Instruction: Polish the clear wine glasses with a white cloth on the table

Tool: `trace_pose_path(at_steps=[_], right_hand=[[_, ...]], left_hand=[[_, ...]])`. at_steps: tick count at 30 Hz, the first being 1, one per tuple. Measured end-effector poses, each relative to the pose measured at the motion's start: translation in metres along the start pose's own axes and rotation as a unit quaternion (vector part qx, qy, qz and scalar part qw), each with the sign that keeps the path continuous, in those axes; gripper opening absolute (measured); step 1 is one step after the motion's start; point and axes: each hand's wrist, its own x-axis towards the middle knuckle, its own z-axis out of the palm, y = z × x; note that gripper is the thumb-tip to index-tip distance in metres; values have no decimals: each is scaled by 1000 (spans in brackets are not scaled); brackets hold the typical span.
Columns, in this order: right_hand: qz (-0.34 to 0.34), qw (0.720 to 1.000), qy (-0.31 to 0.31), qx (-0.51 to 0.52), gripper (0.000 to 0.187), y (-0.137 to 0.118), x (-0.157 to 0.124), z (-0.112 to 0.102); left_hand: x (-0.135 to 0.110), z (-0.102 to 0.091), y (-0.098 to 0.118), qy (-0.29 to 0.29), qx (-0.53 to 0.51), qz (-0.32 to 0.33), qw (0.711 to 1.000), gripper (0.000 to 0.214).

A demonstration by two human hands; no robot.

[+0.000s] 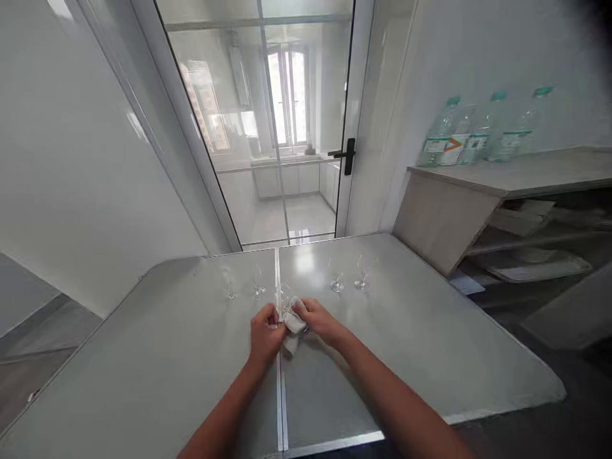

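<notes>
Right hand point(313, 317) pinches one white cloth point(294, 320) at one glass point(285, 293), mid-table; left hand point(266, 335) curled beside it, hold unclear. Four other glasses point(362, 285), two per side. Grey table point(392, 363), glazed door point(281, 167), green-capped bottles point(436, 141).

The white cloth point(295, 323) partly hides the held glass point(285, 294), while the shelf contents point(545, 264) look blurred.
</notes>
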Motion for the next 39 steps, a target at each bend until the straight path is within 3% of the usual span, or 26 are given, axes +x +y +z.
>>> trace_pose_path(at_steps=[3, 7, 9, 11, 13, 15, 17, 19, 21, 22, 24, 27, 29, 32, 35, 37, 39], right_hand=[[41, 998, -15, 52, 59, 9, 1, -1], [109, 988, -74, 83, 59, 16, 0, -3], [117, 985, -90, 85, 58, 14, -1, -3], [100, 987, -109, 63, 53, 9, -1, -3], [46, 991, -118, -31, 41, 2, -2, -2], [-25, 976, -82, -199, 23, -1, -3, 1], [-74, 925, -16, -372, 21, 0, -3, 7], [-102, 872, 25, -479, 29, 4, -2, 14], [-111, 855, 28, -505, 28, 7, -1, 19], [-109, 864, 21, -491, 23, 7, -1, 21], [-97, 906, -8, -411, 13, 7, -1, 22], [-45, 976, -95, -189, 26, 4, -2, 16], [39, 984, -170, -38, 43, 3, -5, 10], [131, 955, -252, 86, 55, 0, -8, 3], [118, 961, -240, 66, 48, -5, -10, 1], [54, 980, -189, -41, 36, -8, -9, 5], [-38, 971, -109, -211, 19, -9, -8, 11]], left_hand=[[5, 7, -2, 7, -146, -48, 988, 29], [9, 8, 2, -23, -297, -145, 943, 48], [9, 6, 6, -61, -314, -163, 933, 55], [8, 5, 10, -58, -284, -143, 946, 55], [7, 5, 13, -19, -232, -105, 967, 53], [6, 6, 15, 16, -186, -77, 979, 53], [7, 7, 16, 46, -153, -65, 985, 54], [8, 7, 17, 75, -128, -60, 987, 53], [9, 5, 17, 92, -119, -53, 987, 53], [9, 3, 17, 93, -123, -50, 987, 52], [10, 0, 18, 81, -144, -46, 985, 52], [9, -2, 19, 48, -194, -47, 979, 52], [9, -2, 19, 18, -226, -49, 973, 51], [8, 0, 19, -19, -257, -35, 966, 54], [10, -2, 17, -19, -255, -24, 966, 56], [11, -5, 15, -2, -223, -20, 975, 53], [11, -6, 12, 24, -178, 1, 984, 52]])
